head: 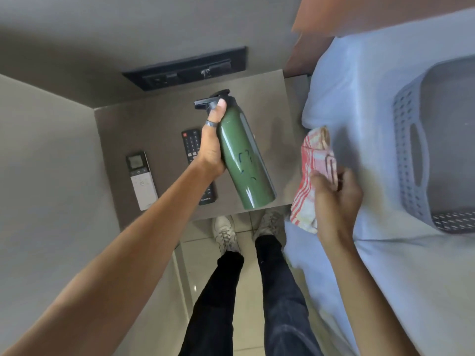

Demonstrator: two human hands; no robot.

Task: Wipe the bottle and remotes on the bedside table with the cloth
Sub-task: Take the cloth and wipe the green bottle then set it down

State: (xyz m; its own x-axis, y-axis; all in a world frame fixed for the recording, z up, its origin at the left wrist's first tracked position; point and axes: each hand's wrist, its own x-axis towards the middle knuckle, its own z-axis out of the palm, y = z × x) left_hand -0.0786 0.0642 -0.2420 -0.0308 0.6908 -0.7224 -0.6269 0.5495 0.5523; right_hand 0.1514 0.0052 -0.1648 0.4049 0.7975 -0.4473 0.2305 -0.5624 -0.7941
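Note:
My left hand grips a dark green bottle with a black cap and holds it tilted above the bedside table. A red-and-white striped cloth is bunched in my right hand, over the edge of the bed, a short way right of the bottle and not touching it. Two remotes lie on the table. The black remote is partly hidden under my left hand and wrist. The white remote with a small screen lies to its left.
A black socket panel sits on the wall behind the table. A grey perforated plastic basket stands on the light blue bed sheet at right. My legs and white shoes stand on the tiled floor below.

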